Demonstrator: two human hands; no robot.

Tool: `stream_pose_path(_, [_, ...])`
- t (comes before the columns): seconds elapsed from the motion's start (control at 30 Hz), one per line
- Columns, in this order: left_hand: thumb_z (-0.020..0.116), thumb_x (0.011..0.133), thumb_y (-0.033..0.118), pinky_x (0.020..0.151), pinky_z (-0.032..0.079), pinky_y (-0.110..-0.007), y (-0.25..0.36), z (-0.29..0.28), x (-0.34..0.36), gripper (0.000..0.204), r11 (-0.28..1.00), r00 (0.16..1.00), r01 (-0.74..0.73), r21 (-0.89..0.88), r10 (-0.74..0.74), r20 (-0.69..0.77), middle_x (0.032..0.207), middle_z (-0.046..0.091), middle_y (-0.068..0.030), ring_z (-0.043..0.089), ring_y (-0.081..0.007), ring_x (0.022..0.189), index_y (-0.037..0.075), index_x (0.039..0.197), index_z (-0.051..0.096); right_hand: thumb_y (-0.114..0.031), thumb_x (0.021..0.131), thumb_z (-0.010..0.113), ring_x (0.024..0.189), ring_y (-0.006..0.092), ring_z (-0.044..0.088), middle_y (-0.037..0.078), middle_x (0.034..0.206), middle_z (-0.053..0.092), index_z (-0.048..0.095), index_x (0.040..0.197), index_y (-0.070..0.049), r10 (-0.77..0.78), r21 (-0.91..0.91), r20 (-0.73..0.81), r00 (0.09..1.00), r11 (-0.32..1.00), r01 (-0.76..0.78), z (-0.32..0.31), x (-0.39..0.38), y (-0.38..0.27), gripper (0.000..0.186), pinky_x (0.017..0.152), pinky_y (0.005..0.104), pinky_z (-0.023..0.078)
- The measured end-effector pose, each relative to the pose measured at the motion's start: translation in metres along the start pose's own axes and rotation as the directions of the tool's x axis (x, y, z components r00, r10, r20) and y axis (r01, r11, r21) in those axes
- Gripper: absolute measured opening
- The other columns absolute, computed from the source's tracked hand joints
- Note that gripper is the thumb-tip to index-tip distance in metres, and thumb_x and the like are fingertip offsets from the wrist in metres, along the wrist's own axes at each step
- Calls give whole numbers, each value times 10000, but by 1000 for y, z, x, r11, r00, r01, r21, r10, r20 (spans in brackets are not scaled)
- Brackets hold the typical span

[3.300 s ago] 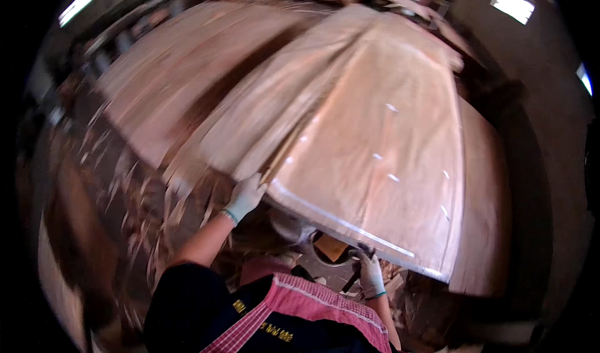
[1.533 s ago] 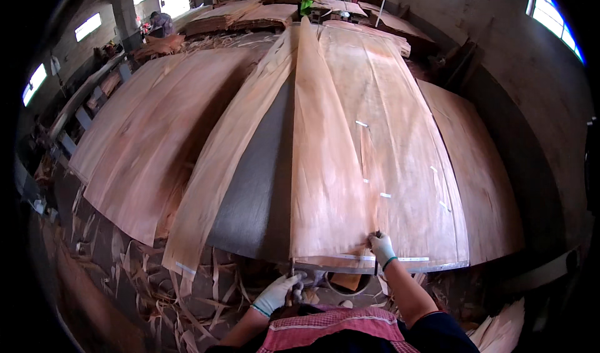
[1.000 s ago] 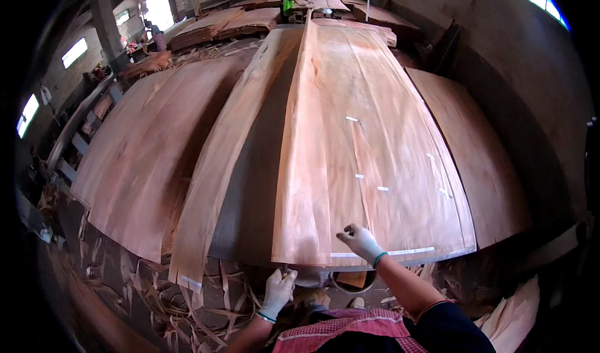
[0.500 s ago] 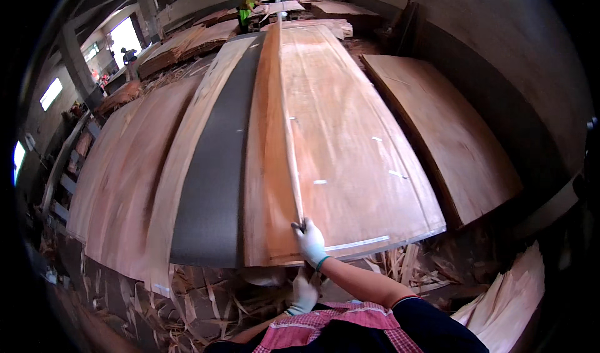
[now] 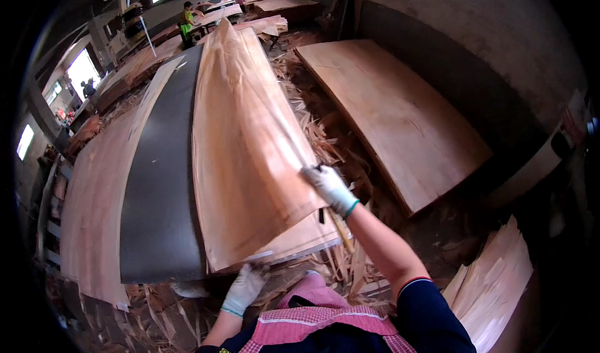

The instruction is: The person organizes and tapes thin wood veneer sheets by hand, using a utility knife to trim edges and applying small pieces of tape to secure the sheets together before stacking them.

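Observation:
My right hand (image 5: 330, 187), in a white glove with a green cuff, is closed on the edge of a thin wood veneer sheet (image 5: 250, 159). That sheet is raised along its right side and slopes down to the stack on the left. Below my right wrist a narrow yellowish stick (image 5: 340, 229) slants down; how it is held is hidden. My left hand (image 5: 246, 285), also gloved, is beside the near edge of the veneer stack (image 5: 300, 237), its fingers blurred. A dark grey flat panel (image 5: 164, 178) lies left of the sheet.
Pale veneer sheets (image 5: 100, 209) lie at the far left. On the right stands a stack of boards (image 5: 400, 115). Veneer scraps (image 5: 322, 134) litter the floor, with a larger pile (image 5: 497, 284) at lower right. A co-worker in yellow-green (image 5: 187, 21) stands far back.
My right hand has moved right and up, drawing the veneer's raised edge across the stack. My left hand has moved left, out from beneath my right arm. The view has shifted.

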State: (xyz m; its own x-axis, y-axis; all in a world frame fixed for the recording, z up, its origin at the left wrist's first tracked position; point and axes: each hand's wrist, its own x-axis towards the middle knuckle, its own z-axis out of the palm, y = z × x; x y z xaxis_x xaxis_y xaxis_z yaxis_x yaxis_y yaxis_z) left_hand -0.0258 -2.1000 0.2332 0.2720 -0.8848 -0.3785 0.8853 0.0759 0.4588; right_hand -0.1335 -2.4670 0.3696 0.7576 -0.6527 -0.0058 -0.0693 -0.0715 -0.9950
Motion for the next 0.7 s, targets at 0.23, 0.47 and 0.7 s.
stream_pose_path(0.23, [463,962,439,1157,226,-445,-58,54,60,519,954,955,-296,-53,296,2,1442,395,-94,342,-263,1343,86,1339,421,-203,965,522,1007,187,610,147,1097,660,632,1127,35,-180,-292,29,983,939,180,-259,22,26,308,930,283,483])
stream_pose_path(0.47, [646,899,240,802,532,-366,-142,150,143,187,977,962,-189,-101,164,-219,946,640,-31,620,-185,865,95,1016,638,-178,938,588,803,58,540,-8,869,617,635,914,-11,138,88,-179,974,988,-124,-453,0,39,175,745,208,439])
stream_pose_path(0.7, [399,972,340,1064,293,-556,-291,193,236,447,548,952,-245,800,291,92,1331,491,-96,461,-271,1228,171,1384,429,-221,925,613,829,97,585,18,893,636,652,936,14,95,-68,-240,966,991,-114,-682,-18,69,239,785,232,470])
